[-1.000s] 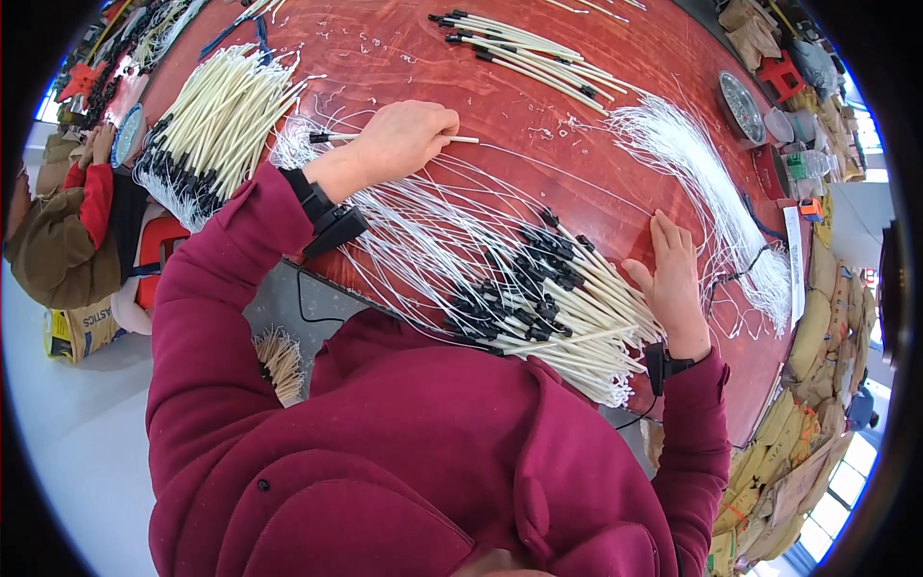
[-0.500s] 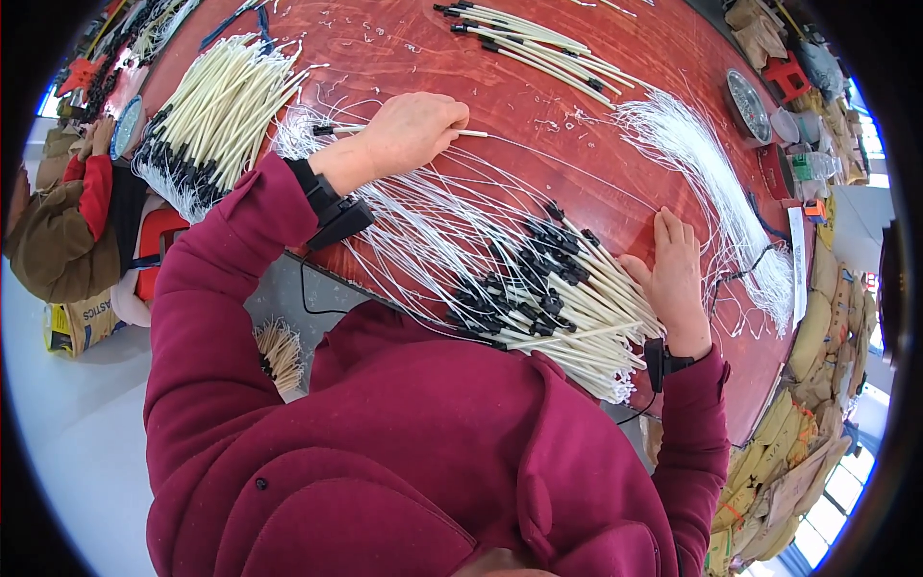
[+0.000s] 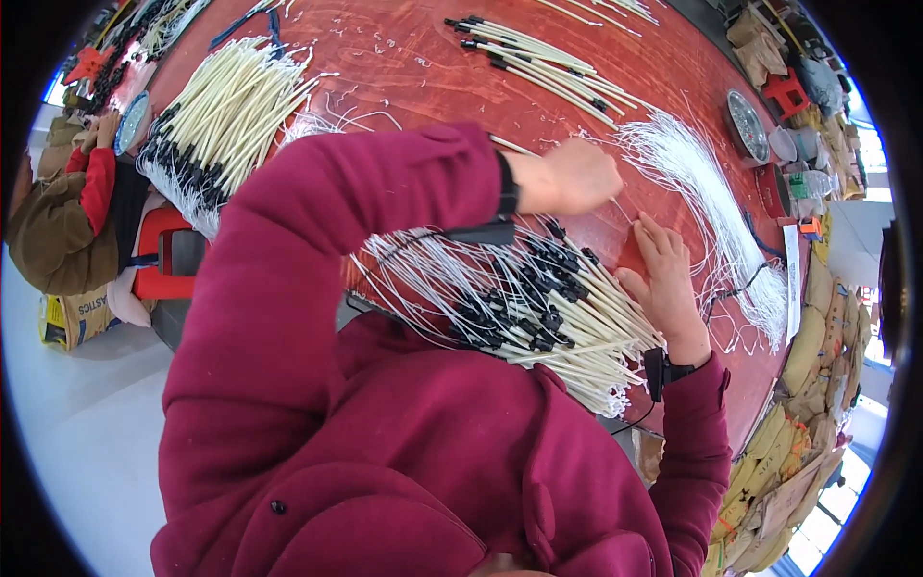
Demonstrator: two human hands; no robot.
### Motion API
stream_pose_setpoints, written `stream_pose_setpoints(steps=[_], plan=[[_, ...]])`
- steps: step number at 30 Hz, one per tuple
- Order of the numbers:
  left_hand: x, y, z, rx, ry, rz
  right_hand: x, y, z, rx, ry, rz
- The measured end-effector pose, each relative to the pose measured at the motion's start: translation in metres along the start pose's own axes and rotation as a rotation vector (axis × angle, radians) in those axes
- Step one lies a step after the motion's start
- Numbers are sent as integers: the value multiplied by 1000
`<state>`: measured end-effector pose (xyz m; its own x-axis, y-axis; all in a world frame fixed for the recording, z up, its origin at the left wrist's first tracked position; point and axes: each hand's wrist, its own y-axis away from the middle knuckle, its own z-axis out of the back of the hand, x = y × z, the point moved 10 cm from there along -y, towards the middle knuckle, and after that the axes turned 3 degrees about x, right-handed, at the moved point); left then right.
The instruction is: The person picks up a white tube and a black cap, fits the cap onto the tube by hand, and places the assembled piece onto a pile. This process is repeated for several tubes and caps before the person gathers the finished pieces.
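My left hand (image 3: 577,177) is closed round a thin cream tube (image 3: 511,144), whose end shows behind my wrist. A thin white string (image 3: 627,209) runs from this hand toward the fingertips of my right hand (image 3: 663,277). The right fingers are pressed together on the string, just beside the pile. Below both hands lies a pile of cream tubes (image 3: 606,322) with black clips (image 3: 543,288) at one end. Loose white strings (image 3: 433,274) trail left from them, partly hidden under my left sleeve. A tied bundle of white strings (image 3: 716,197) lies right of my right hand.
On the red table (image 3: 385,58), more cream tubes (image 3: 538,67) lie at the far side, and a large stack (image 3: 231,115) sits left. At right stand a metal bowl (image 3: 748,127) and a plastic bottle (image 3: 810,185). Another person (image 3: 67,226) is at far left, near a red stool (image 3: 154,255).
My left hand has moved right with the tube, close to my right hand, so the string between them is much shorter. The right hand has hardly moved.
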<state>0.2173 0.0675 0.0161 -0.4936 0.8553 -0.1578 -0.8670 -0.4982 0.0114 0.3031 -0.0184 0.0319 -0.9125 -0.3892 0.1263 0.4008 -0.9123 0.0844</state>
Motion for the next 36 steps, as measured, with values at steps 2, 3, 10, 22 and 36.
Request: stream_pose_setpoints(steps=[2, 3, 10, 22, 36], plan=[[-15, -8, -3, -22, 8, -31, 14, -4, 2, -7, -50, 102], [-21, -7, 0, -75, 18, -44, 10, -3, 0, -8, -51, 93], [48, 62, 42, -276, -16, 158, -39, 3, 10, -199, -149, -88], [52, 58, 10, -304, 76, -18, -6, -10, 13, -175, -99, 26], [54, 55, 5, -249, 120, 13, 1, 5, 2, -81, -6, 65]])
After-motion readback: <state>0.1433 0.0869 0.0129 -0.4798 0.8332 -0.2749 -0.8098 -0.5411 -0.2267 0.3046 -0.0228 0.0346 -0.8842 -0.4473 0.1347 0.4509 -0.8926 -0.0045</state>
